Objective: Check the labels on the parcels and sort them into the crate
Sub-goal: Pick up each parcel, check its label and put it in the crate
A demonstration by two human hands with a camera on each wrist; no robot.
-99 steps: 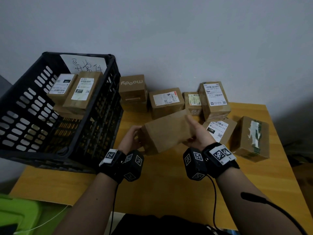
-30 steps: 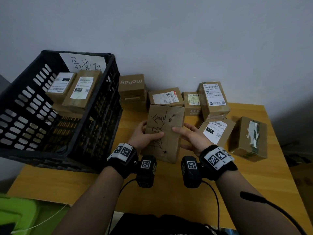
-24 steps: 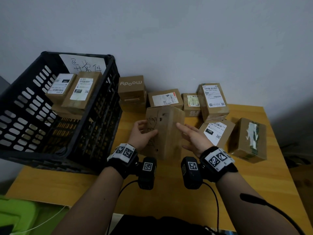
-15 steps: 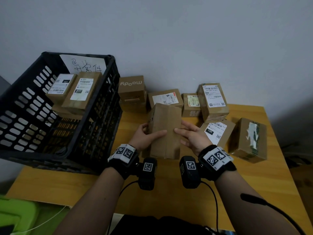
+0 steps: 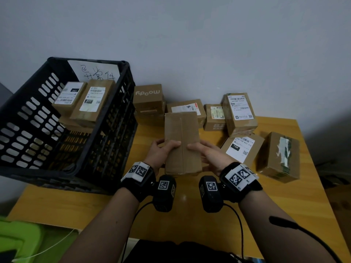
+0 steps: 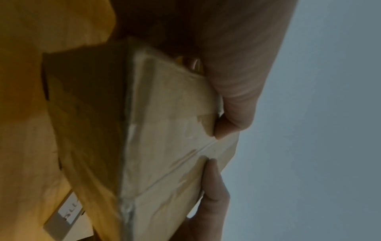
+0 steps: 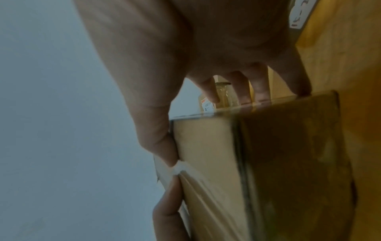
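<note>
We log first the yellow wooden table [image 5: 190, 221], set against a plain grey wall [image 5: 190, 35]. Next, the black slotted plastic crate [image 5: 62, 158] at its left end, tilted toward us, with a white handwritten paper sign [image 5: 95, 72] on its far wall; the characters we cannot read with confidence. Inside lie stacked brown cardboard parcels, the top two bearing white shipping labels, one marked "150" [image 5: 69, 95] and its neighbour with a barcoded label [image 5: 93, 99]. Along the wall stand a brown carton printed "moody" upside down [image 5: 149, 100], a low brown box with a white label with a red corner mark [image 5: 195, 109], a small carton with a yellow-green label [image 5: 214, 116], and a tall parcel labelled "502-602 12-815" [image 5: 240, 112]. To the right lie a parcel labelled "15H" [image 5: 241, 149] and a brown box patched with white and green tape [image 5: 281, 156]. Centre front, we hold the plain brown cardboard parcel with a taped centre seam [image 5: 182, 145] upright above the table, right of the crate; the face toward us shows no label. Our left hand [image 5: 161, 152] grips its left edge, thumb across the front. Our right hand [image 5: 210, 154] grips the right edge likewise, fingers wrapped behind. Each wrist carries a black band with checkered marker tags [image 5: 139, 170].
</note>
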